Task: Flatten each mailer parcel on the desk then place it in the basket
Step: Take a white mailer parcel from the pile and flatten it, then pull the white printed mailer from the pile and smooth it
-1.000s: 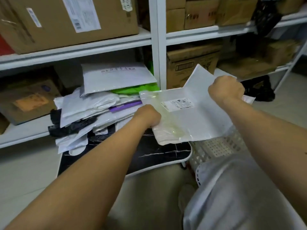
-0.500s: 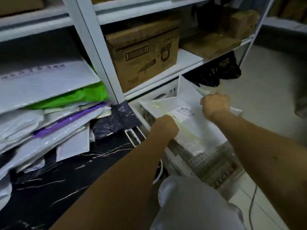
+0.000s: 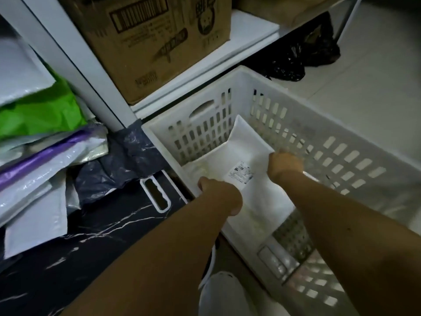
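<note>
At far left, a pile of mailer parcels [image 3: 38, 169] lies on the dark marble-patterned bench [image 3: 95, 242]: white ones at top and bottom, a crumpled green one [image 3: 38, 115] between them, one with a purple stripe [image 3: 45, 156] below that, and a dark grey one [image 3: 123, 160] draped at the pile's right edge. A white oval handle cut-out [image 3: 157, 195] sits at the bench's right end. Behind the pile rises a white shelf post [image 3: 68, 62]; on the shelf to its right stands a cardboard box [image 3: 159, 39] printed with a barcode.

Centre: the left hand [image 3: 218, 195], fingers curled, grips the near left edge of a white mailer parcel [image 3: 248, 147] bearing a small printed label [image 3: 241, 173]. The parcel lies inside the white slotted basket [image 3: 341, 160], its far end bent up against the basket's back wall.

Right of centre: the right hand [image 3: 284, 164], fingers curled, holds the parcel's right edge close to the basket's right wall. Both forearms reach down into the basket from the lower frame.

Upper right: black plastic bags [image 3: 303, 55] lie under the shelf, on the pale floor [image 3: 376, 87] beyond the basket. At the bottom centre, a white-clad knee [image 3: 223, 295] shows just beside the basket's near wall.
</note>
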The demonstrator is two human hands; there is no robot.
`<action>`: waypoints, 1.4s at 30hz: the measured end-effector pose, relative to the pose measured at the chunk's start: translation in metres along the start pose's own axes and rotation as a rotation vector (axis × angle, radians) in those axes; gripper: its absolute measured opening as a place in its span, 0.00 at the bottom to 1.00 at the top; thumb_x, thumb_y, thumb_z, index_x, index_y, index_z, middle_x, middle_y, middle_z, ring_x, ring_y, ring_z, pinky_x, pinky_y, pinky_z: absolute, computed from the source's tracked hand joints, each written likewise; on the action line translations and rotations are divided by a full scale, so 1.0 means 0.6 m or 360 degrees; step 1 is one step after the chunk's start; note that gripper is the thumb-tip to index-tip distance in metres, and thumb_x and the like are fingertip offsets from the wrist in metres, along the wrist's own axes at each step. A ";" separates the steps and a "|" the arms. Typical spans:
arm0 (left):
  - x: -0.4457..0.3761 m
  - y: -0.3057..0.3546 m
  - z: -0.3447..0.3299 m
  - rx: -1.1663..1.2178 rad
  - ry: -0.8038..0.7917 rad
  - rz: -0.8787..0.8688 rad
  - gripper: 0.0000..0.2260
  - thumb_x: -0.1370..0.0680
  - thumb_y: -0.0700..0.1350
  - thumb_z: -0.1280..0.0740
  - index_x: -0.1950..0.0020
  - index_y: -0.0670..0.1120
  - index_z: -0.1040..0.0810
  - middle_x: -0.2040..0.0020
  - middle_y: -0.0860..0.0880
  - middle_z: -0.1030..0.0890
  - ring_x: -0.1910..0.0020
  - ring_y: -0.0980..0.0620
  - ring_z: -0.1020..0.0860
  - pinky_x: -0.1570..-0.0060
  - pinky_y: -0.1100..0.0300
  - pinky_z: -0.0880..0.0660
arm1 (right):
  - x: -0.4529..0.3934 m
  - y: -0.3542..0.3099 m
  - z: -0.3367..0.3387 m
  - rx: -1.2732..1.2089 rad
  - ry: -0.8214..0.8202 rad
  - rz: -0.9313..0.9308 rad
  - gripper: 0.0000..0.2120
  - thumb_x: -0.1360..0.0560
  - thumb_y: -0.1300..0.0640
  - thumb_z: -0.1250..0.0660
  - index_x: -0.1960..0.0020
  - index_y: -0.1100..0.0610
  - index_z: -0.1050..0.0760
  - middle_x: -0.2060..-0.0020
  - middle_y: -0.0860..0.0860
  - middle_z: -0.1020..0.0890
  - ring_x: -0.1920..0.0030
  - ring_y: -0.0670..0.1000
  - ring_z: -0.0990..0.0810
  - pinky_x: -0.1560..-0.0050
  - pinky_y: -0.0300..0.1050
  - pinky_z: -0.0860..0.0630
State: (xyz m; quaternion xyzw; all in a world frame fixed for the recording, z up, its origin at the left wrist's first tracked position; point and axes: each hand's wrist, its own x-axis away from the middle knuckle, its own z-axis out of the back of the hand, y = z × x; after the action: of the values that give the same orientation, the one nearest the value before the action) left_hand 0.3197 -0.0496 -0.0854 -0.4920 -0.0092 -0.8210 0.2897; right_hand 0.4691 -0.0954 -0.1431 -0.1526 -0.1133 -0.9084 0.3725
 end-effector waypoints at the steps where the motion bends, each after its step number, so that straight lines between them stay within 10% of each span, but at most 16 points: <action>1: -0.002 -0.004 0.001 -0.0061 -0.0007 0.0027 0.16 0.20 0.44 0.43 0.33 0.45 0.31 0.32 0.43 0.31 0.33 0.41 0.32 0.30 0.42 0.44 | -0.004 0.001 -0.016 -0.0066 -0.0052 -0.0072 0.20 0.22 0.59 0.41 0.30 0.56 0.32 0.29 0.59 0.34 0.36 0.61 0.27 0.39 0.53 0.28; 9: -0.013 -0.024 0.012 -0.0175 -0.0024 0.0049 0.22 0.19 0.44 0.46 0.25 0.43 0.40 0.24 0.39 0.41 0.27 0.35 0.42 0.30 0.33 0.50 | 0.031 -0.074 -0.160 -0.0660 -0.0544 -0.0386 0.48 0.30 0.27 0.42 0.22 0.47 0.60 0.23 0.60 0.60 0.27 0.74 0.51 0.32 0.72 0.43; 13: -0.015 -0.018 0.012 -0.0229 0.0022 0.0021 0.22 0.19 0.44 0.47 0.25 0.43 0.40 0.25 0.38 0.40 0.27 0.34 0.42 0.30 0.33 0.52 | 0.029 -0.093 -0.200 -0.1211 -0.0748 -0.0919 0.43 0.22 0.42 0.39 0.22 0.62 0.60 0.24 0.66 0.54 0.26 0.70 0.51 0.27 0.65 0.49; 20: -0.011 -0.022 0.025 -0.0190 0.0174 -0.0010 0.22 0.19 0.45 0.46 0.25 0.45 0.38 0.26 0.40 0.36 0.28 0.36 0.38 0.32 0.34 0.47 | -0.012 -0.094 -0.267 -0.1082 -0.1017 -0.0498 0.49 0.30 0.31 0.41 0.22 0.54 0.60 0.24 0.62 0.45 0.27 0.65 0.41 0.28 0.62 0.40; 27: -0.011 -0.050 0.015 0.0081 0.0483 -0.0047 0.13 0.20 0.45 0.44 0.37 0.45 0.28 0.35 0.44 0.27 0.35 0.42 0.30 0.31 0.38 0.42 | 0.031 -0.079 -0.137 -0.0675 -0.0584 -0.0302 0.19 0.22 0.52 0.41 0.35 0.60 0.28 0.39 0.57 0.23 0.41 0.57 0.23 0.41 0.50 0.27; 35: 0.078 -0.109 -0.022 0.0506 0.1499 -0.0142 0.14 0.20 0.50 0.43 0.38 0.47 0.26 0.40 0.46 0.24 0.39 0.46 0.28 0.36 0.50 0.36 | 0.089 -0.124 0.094 -0.0860 0.0115 -0.0106 0.15 0.18 0.53 0.45 0.40 0.59 0.25 0.42 0.57 0.21 0.42 0.58 0.23 0.48 0.48 0.30; 42: 0.214 -0.240 -0.081 0.0723 0.1795 0.0238 0.11 0.22 0.46 0.40 0.42 0.44 0.26 0.43 0.43 0.25 0.42 0.42 0.27 0.46 0.52 0.31 | 0.193 -0.209 0.240 -0.0802 0.0344 0.0360 0.16 0.19 0.52 0.47 0.55 0.60 0.26 0.50 0.60 0.20 0.57 0.57 0.26 0.58 0.44 0.33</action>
State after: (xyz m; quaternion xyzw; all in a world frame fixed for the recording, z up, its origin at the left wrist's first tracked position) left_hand 0.1662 -0.0041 0.0327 0.0931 0.0054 -0.9098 0.4045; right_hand 0.3295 -0.0361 0.0207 -0.1541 0.1739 -0.8716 0.4317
